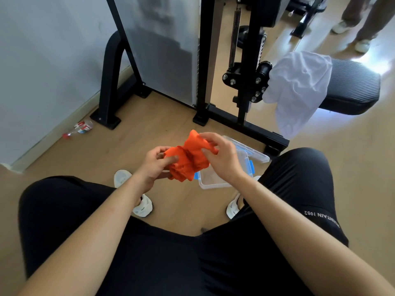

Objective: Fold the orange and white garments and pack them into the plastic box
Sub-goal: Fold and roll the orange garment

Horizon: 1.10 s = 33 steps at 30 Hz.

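Orange garment (188, 159) — bunched, held in air betw. both hands, just above box (213, 186) on floor.
L hand (154, 165): fingers clamped on its left end. R hand (222, 159): fingers pinch its top edge.
White garment (297, 86) — draped on seat pad (352, 88), well apart.
Risk: cloth crumpled, no flat surface under it; fold may slump and overfill box.
Writing: shorts (320, 218) "…TAIN 1952"; bottle (82, 128) label unreadable.

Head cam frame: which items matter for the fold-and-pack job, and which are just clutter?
Job: orange garment, held by left hand and right hand; white garment, draped over bench pad; plastic box, open.
Lying about: plastic bottle by the wall; gym machine frame.
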{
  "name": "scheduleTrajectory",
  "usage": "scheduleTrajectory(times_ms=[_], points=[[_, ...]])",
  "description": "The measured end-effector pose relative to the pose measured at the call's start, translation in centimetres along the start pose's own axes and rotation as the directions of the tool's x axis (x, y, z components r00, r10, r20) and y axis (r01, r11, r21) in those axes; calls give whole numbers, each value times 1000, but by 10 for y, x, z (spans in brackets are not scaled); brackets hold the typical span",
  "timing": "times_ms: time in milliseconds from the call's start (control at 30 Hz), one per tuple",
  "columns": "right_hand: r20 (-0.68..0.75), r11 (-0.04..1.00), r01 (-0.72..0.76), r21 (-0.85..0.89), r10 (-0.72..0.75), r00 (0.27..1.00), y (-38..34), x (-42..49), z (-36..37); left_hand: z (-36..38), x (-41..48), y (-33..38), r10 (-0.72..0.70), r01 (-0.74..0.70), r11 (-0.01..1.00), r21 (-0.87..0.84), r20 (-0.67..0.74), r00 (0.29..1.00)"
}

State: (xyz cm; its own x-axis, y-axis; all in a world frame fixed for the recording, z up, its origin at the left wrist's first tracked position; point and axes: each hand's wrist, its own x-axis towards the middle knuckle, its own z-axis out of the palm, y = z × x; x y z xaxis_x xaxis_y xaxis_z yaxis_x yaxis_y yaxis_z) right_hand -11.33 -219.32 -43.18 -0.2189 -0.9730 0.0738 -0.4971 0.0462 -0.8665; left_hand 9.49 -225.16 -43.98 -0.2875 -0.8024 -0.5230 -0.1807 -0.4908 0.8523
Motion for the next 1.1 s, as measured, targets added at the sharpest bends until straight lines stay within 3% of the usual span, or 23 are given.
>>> scheduleTrajectory(times_ms=[333,467,533,633,733,900,1100], points=[[173,993,101,55,-109,979,-9,-24,34,0,-1,6,26,-15,979,-203,50,998],[252,965,-47,257,-20,968,-8,-22,33,1,3,1,93,-95,989,-115,-28,995],[208,950,-126,287,67,976,-7,-18,27,-3,6,0,140,-144,987,-70,-50,989],[72,980,-132,152,122,990,4,-4,14,-11,6,-1,308,-310,940,141,38,951],[216,998,-55,31,47,975,12,2,5,-11,-1,3,407,-442,857,264,179,896],[416,983,64,-170,13,910,13,1,11,-8,-5,4,398,-492,793,359,307,865],[325,953,117,-281,-20,945,13,5,7,-12,-3,2,418,-514,765,388,308,855]])
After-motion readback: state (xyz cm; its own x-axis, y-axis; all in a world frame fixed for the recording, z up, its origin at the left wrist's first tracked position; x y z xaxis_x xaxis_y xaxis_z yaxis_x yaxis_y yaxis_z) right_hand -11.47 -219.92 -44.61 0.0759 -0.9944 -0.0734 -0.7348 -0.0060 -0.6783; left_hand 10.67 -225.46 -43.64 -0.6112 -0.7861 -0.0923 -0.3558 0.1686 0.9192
